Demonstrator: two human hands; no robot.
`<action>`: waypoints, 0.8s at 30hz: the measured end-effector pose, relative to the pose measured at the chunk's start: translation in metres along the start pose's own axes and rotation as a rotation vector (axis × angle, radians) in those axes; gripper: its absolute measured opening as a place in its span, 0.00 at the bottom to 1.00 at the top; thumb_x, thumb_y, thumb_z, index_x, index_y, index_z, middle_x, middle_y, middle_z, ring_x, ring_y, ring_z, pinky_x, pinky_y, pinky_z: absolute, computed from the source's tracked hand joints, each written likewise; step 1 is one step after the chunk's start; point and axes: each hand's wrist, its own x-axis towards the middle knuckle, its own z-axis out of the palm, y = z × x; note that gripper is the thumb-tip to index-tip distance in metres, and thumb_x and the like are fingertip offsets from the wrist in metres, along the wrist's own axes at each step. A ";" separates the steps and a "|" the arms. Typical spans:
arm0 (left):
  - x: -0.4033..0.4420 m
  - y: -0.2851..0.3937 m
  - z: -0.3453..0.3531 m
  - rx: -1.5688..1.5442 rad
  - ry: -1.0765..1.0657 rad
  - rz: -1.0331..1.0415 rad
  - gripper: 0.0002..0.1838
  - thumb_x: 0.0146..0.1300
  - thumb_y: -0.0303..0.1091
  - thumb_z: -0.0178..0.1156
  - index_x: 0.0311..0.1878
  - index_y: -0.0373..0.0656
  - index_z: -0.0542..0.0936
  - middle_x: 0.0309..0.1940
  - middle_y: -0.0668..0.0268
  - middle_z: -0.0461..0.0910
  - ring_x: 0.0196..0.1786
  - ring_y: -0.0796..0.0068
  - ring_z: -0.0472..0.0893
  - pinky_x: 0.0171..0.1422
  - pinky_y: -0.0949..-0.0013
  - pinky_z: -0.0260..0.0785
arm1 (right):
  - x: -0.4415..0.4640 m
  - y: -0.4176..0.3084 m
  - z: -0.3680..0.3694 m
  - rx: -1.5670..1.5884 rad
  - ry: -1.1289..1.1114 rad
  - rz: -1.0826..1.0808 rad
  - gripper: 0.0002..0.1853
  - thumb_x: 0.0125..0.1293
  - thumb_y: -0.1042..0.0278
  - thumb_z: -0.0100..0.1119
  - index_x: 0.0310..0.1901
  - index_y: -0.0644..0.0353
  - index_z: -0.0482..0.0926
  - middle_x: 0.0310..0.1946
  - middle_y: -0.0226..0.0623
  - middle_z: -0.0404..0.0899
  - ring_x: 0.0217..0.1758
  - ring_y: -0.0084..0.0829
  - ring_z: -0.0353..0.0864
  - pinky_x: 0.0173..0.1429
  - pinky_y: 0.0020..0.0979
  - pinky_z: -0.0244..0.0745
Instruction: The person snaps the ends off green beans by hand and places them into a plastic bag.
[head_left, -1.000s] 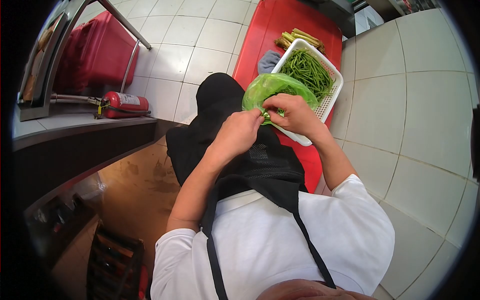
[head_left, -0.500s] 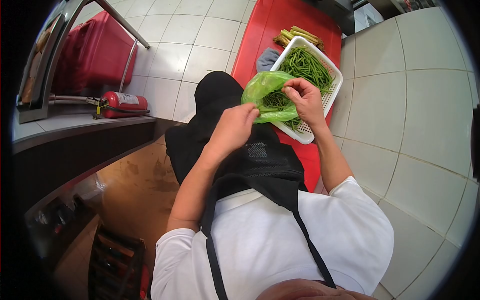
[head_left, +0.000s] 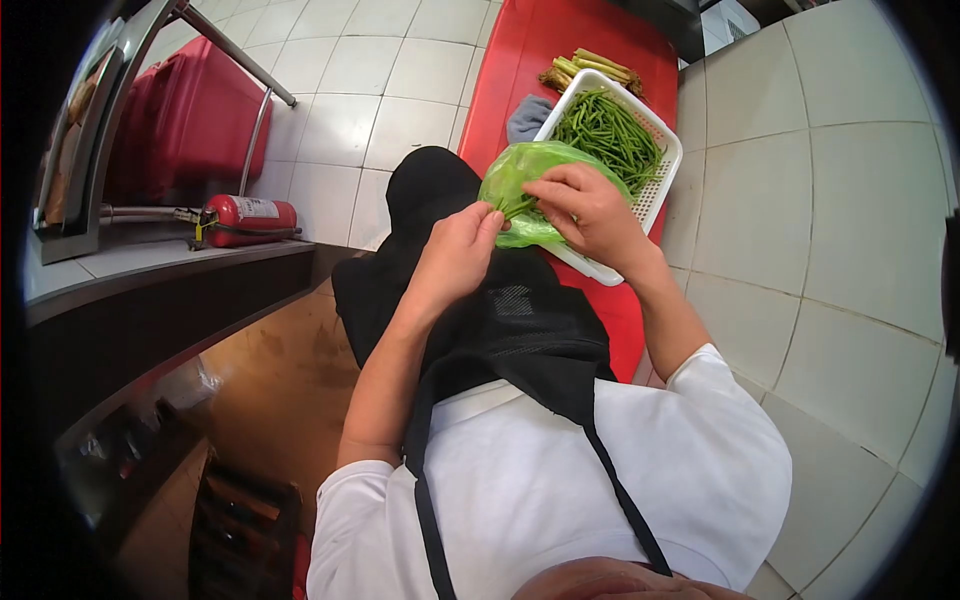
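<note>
My left hand (head_left: 462,245) is closed, thumb against fingers, on some green beans (head_left: 517,208) that stick out toward the right. My right hand (head_left: 590,215) is bent over the green plastic bag (head_left: 510,170), its fingertips pinched near those beans; what lies between them is too small to make out. The bag sits at the near end of a white plastic basket (head_left: 672,160), partly covered by my right hand. Inside the basket lies a heap of green beans (head_left: 610,140).
The basket rests on a red table (head_left: 505,90). Beyond it lie pale stalks with brown roots (head_left: 590,70), and a grey cloth (head_left: 530,118) is beside it. A tiled wall (head_left: 760,190) runs close on the right. At left are a fire extinguisher (head_left: 250,215) and a red bin (head_left: 190,120).
My right hand has moved left across the bag, toward my left hand. Beans now show sticking out from my left fingertips. More of the bag's opening is covered.
</note>
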 end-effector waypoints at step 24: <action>-0.001 -0.001 -0.009 -0.392 -0.127 -0.060 0.17 0.78 0.41 0.48 0.40 0.38 0.79 0.23 0.78 0.66 0.26 0.88 0.62 0.30 0.80 0.56 | 0.000 -0.011 0.020 0.124 0.193 0.054 0.08 0.58 0.77 0.68 0.41 0.62 0.84 0.36 0.40 0.82 0.40 0.39 0.83 0.44 0.35 0.78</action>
